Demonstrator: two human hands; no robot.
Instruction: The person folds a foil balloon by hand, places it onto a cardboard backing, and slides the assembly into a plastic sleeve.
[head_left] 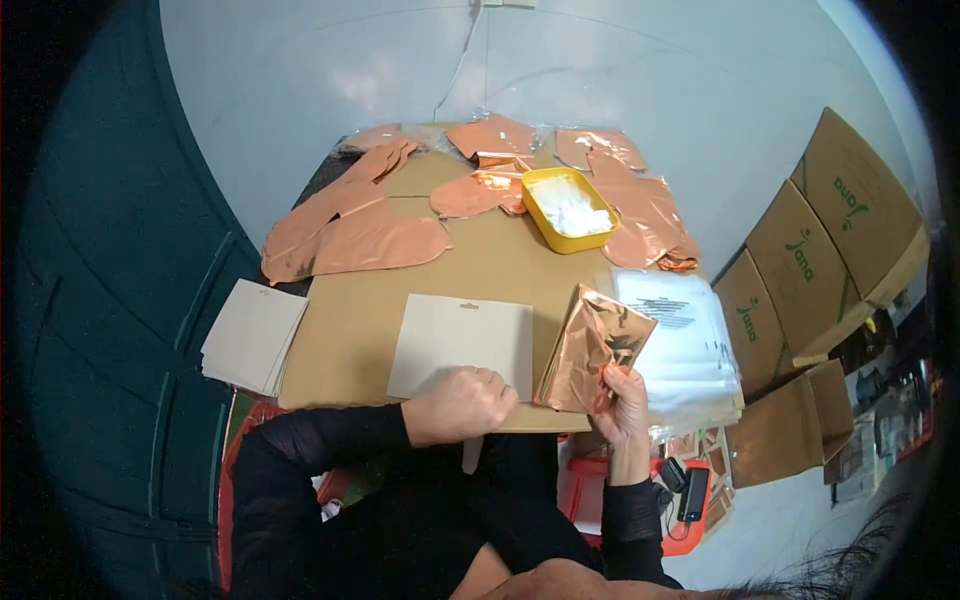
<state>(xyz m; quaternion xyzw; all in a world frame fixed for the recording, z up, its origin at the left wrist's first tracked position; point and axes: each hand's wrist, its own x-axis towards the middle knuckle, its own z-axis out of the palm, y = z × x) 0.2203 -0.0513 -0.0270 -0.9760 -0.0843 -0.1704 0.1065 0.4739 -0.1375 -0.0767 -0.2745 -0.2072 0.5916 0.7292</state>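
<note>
My right hand pinches the lower right corner of a folded, shiny copper-coloured foil balloon, its layers showing along the left edge. Left of it, a white card with a hanging slot at its top lies flat on the brown table. Over the card's lower edge rests my left hand, its fingers curled into a fist. Whatever that fist may contain is hidden. Beside my right hand is a stack of clear plastic bags with printed text.
More flat copper-coloured foil balloons are spread along the table's back and left. A yellow tub holds small white pieces. White cards are piled at the left edge. Cardboard boxes stand at right; a phone lies below.
</note>
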